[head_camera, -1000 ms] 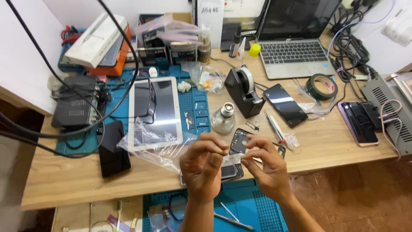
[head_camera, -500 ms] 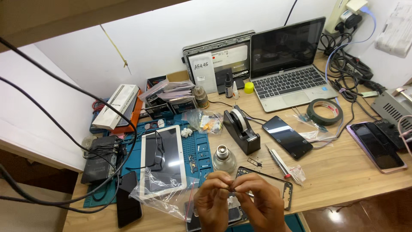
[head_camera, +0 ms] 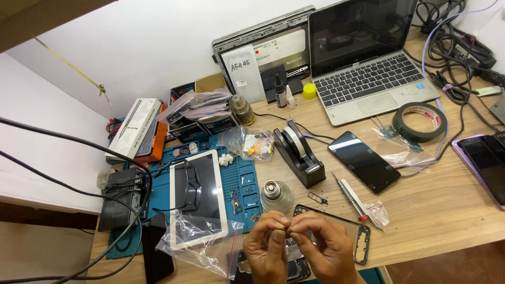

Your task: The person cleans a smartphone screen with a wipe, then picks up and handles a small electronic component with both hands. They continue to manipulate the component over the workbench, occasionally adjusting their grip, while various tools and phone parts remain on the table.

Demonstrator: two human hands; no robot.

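My left hand (head_camera: pixel 266 251) and my right hand (head_camera: pixel 322 246) meet at the bottom middle, fingertips pinched together on a tiny part (head_camera: pixel 286 229) too small to identify. They hover over an opened phone (head_camera: pixel 294 268) and a black phone frame (head_camera: pixel 359 236) lying on the wooden desk (head_camera: pixel 436 210). A small round metal dispenser bottle (head_camera: pixel 276 193) stands just beyond my fingers. A clear plastic bag (head_camera: pixel 197 239) lies to the left of my left hand.
A white tablet (head_camera: pixel 199 197) lies on a blue work mat (head_camera: pixel 239 184). A black tape dispenser (head_camera: pixel 299 152), dark phone (head_camera: pixel 364 161), screwdriver (head_camera: pixel 351 196), tape roll (head_camera: pixel 420 122), open laptop (head_camera: pixel 368 58), another phone (head_camera: pixel 486 165) and cables (head_camera: pixel 452 42) fill the desk.
The view has tilted up and back, showing more of the wall and laptop. My hands have stayed pinched together on the small part, now lower in view.
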